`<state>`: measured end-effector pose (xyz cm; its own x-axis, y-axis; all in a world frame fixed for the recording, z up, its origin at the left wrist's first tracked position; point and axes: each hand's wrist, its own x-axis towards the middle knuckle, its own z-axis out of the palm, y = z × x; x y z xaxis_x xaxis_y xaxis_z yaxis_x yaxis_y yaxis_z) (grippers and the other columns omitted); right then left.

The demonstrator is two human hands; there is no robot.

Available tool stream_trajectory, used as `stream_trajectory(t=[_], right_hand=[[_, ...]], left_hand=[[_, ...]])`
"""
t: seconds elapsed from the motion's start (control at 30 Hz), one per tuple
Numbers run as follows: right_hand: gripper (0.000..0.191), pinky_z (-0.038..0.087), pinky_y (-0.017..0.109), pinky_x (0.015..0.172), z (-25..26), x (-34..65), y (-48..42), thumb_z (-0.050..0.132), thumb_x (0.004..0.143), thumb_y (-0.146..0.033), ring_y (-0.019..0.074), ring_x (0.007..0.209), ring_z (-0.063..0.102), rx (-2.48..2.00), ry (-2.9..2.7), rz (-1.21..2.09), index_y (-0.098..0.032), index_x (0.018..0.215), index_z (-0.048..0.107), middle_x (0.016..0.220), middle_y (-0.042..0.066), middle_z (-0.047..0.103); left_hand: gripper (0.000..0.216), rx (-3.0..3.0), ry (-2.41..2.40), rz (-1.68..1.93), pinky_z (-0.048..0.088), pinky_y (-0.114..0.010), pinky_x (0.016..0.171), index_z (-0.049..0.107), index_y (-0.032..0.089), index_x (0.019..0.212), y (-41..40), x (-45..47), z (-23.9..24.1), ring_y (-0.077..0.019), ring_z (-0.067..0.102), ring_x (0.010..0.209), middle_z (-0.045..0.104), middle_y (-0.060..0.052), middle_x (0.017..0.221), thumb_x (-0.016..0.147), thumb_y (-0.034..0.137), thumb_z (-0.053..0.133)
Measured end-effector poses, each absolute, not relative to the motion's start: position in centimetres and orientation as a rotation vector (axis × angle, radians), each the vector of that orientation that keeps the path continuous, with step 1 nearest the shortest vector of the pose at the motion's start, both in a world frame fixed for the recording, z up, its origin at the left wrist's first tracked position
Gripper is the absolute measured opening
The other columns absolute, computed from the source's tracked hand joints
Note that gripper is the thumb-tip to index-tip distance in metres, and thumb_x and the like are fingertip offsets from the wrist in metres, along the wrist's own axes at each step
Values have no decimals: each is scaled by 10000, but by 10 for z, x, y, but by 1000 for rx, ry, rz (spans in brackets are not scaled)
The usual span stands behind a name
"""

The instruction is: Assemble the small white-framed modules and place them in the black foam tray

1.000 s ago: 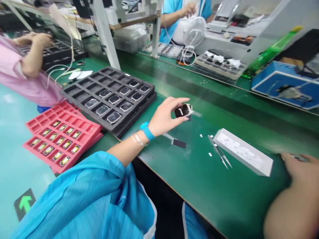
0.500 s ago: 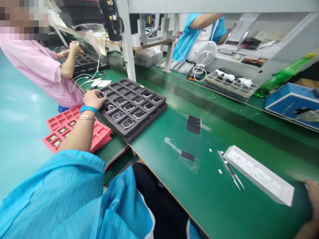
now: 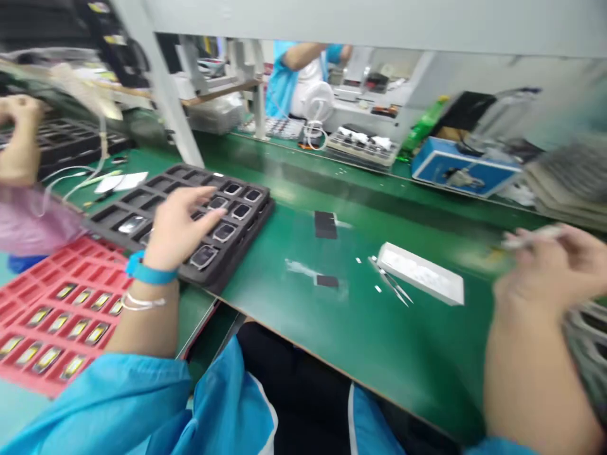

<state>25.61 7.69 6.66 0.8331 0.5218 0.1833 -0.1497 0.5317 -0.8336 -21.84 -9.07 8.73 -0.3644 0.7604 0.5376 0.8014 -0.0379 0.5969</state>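
Black tray (image 3: 246, 237): ten o'clock, partly filled.
Watch cases (image 3: 203, 256): seated in it, apparently done; what remains, we cannot tell.
Left hand (image 3: 177, 226): over the tray, thumb and fingers parted, nothing visibly held.
Right hand (image 3: 545, 275): two o'clock, fingers pinching a pale blurred item (image 3: 535, 236).
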Motion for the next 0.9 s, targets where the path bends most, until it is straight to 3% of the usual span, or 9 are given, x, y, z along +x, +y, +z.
stream_trajectory(t=[0.1,0.2,0.3,0.53,0.7,0.9], right_hand=[[116,546,240,544,51,219,48,793,608,-162,165,654,719,-863,-869,626,-193,690,717,711,25,696],[286,612,333,631,22,180,20,813,625,-332,205,715,728,-933,-1144,937,-199,850,698,755,18,704],[315,626,349,727,-4,154,-1,799,637,-343,199,796,716,-1023,-1279,962,-194,890,684,842,34,714],[303,610,346,867,-14,146,-21,739,761,-340,181,964,687,-996,-1363,951,-217,1019,640,1021,52,695],[71,571,370,921,-9,155,-23,649,869,-283,190,1014,666,-1011,-1589,600,-224,906,665,1030,59,700],[61,562,321,881,-11,157,-25,658,866,-201,167,908,689,-957,-1782,391,-212,887,714,960,46,728]], left_hand=[[602,-2489,-2042,-1570,556,-404,865,621,183,1276,-57,-123,80,-227,685,948,723,-92,1060,744,429,757],[716,-3024,-1857,-1679,566,-389,868,593,178,1321,-21,-54,48,-251,679,1012,710,-120,1132,671,373,820],[684,-3261,-1761,-1883,573,-394,870,628,166,1279,4,-21,13,-258,690,999,696,-139,1171,642,299,839],[623,-3211,-1910,-2391,549,-418,940,684,185,1204,7,-22,-16,-279,675,1066,692,-120,1213,621,308,867],[579,-2979,-2061,-2805,547,-352,933,717,219,1154,5,-24,-10,-197,693,963,732,-71,1098,601,253,885],[599,-2984,-1913,-2717,566,-317,886,743,208,1075,6,-25,-11,-183,693,918,749,-63,1006,503,166,918]])
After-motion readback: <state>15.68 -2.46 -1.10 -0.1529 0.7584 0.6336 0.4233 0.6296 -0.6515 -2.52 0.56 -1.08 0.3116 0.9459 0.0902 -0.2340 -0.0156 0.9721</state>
